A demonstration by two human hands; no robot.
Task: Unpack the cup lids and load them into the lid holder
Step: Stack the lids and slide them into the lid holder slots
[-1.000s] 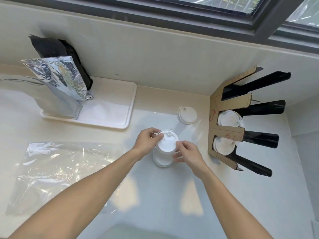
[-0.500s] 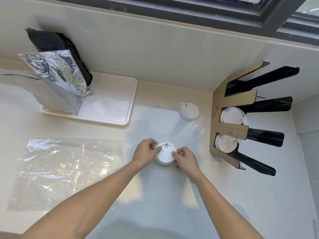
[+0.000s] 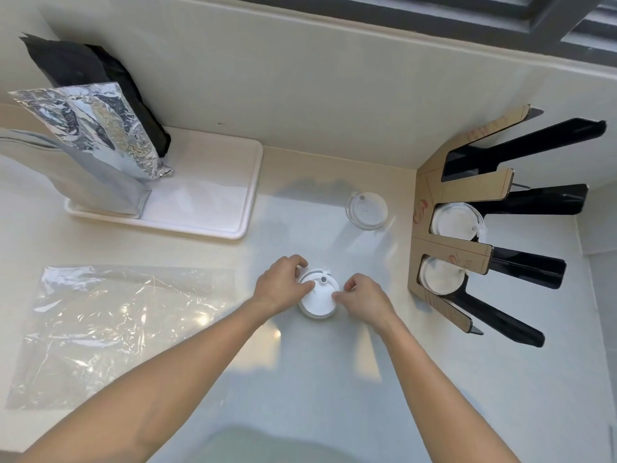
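Note:
A small stack of white cup lids [image 3: 318, 297] rests on the counter in the middle. My left hand [image 3: 282, 285] pinches its left rim and my right hand [image 3: 362, 295] pinches its right rim. A second short stack of lids [image 3: 366, 210] lies further back to the right. The lid holder [image 3: 450, 259], cardboard front with black channels, stands at the right; its two lower slots hold white lids [image 3: 454, 219], and the top slot looks dark and empty.
An empty clear plastic bag [image 3: 110, 325] lies flat at the left. A white tray [image 3: 213, 198] at the back left carries a silver foil pouch [image 3: 96, 128] and a black pouch [image 3: 86, 65]. The wall and window frame run along the back.
The lids were held slightly above a lower stack; both hands have brought them down onto the counter, and they now sit as one stack between my fingers.

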